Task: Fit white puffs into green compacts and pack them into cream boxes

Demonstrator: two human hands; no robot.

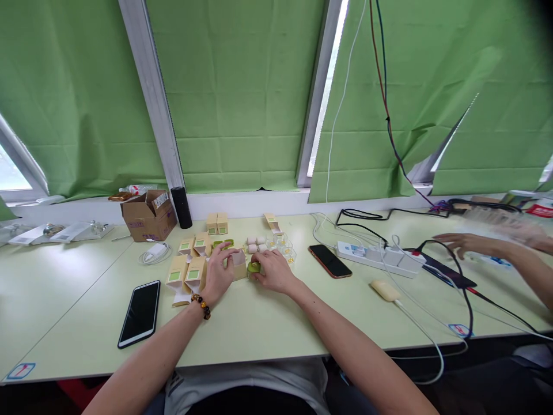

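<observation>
Near the middle of the table [268, 328], toward its far edge, the left hand [218, 276] curled its fingers around a small tan carton [238, 264], open toward the right. The carton looked light and thin-walled, easily crushed, best taken by its side panels. The right hand [273, 272] rested just beside it, fingers narrowly bent over a small green item [253, 267], seemingly smooth and light. More small cartons [186, 271] stood left of the left hand.

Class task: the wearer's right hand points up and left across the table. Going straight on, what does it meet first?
The right hand would probably first meet the small green piece at its fingertips, then the open tan box; depth is uncertain.
</observation>
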